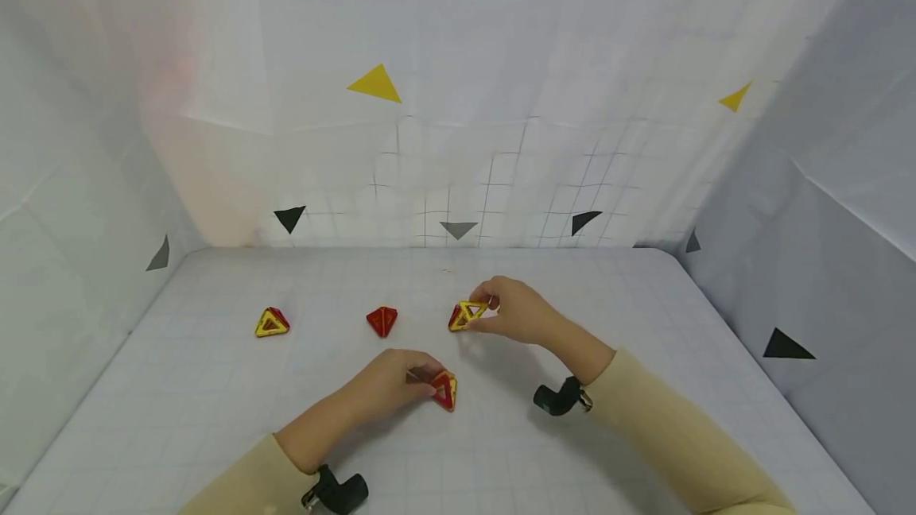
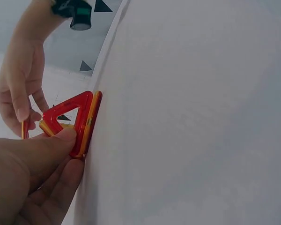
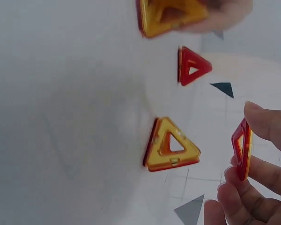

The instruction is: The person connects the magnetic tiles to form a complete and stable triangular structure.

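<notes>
My left hand (image 1: 393,381) pinches a red and yellow triangular magnetic-tile pyramid (image 2: 82,123) between thumb and fingers, low at the tabletop. My right hand (image 1: 514,310) pinches a thin triangular magnetic tile (image 3: 244,154), seen nearly edge-on in the right wrist view, with red and yellow edges. Close beside that tile stands another yellow and red pyramid (image 3: 171,161), partly covered by the tile in the head view. Whether they touch is unclear. A red pyramid (image 1: 382,321) sits left of the right hand, beyond the left hand.
Farther left on the white table (image 1: 215,404) lies a yellow and red pyramid (image 1: 273,323). White sheet walls with black and yellow triangle marks (image 1: 375,84) enclose the back and sides. Each wrist wears a black camera mount (image 1: 558,397).
</notes>
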Motion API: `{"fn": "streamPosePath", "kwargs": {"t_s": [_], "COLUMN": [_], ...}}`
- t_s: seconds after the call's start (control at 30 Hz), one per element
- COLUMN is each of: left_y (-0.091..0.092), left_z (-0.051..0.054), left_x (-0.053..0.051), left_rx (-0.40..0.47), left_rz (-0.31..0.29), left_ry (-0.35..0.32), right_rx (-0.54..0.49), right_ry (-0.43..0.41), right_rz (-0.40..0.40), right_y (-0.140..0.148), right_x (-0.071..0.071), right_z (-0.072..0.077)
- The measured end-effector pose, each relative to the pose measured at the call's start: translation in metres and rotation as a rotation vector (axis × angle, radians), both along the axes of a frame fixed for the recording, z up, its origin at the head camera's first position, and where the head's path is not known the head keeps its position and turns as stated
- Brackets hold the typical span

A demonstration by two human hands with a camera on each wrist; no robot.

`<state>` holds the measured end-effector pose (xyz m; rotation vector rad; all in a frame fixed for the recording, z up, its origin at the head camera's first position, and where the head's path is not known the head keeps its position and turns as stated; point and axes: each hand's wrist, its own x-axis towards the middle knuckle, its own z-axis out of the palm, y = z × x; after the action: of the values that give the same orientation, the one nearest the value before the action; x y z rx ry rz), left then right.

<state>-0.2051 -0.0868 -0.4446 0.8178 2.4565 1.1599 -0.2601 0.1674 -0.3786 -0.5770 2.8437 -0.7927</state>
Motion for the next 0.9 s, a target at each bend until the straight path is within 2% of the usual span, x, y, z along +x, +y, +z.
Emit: {"fn": "streamPosePath", "kwargs": {"t_s": [0.3,0.57,0.77,0.9], "left_y": [0.000,0.001,0.002,0.002], "left_z": [-0.002,-0.001,0.000,-0.001], "left_x": [-0.002,-0.001,0.000,0.002], "left_rx": [0.001,0.016,0.020,0.029], "left_rz": [0.021,0.027,0.044,0.050], "left_ry": [0.016,0.047,0.049,0.047], "right_rx": [-0.035,-0.008,0.000,0.035], "right_ry": [-0.040,-0.082,-0.131,-0.143], "right_rz": [0.044,0.095,0.131,0.128], "right_y": [0.002,0.002,-0.004,-0.009], "right_x": [0.028,0.043,0.053,0.057], "right_z": [-0.009,-0.024,-0.029,-0.033]}}
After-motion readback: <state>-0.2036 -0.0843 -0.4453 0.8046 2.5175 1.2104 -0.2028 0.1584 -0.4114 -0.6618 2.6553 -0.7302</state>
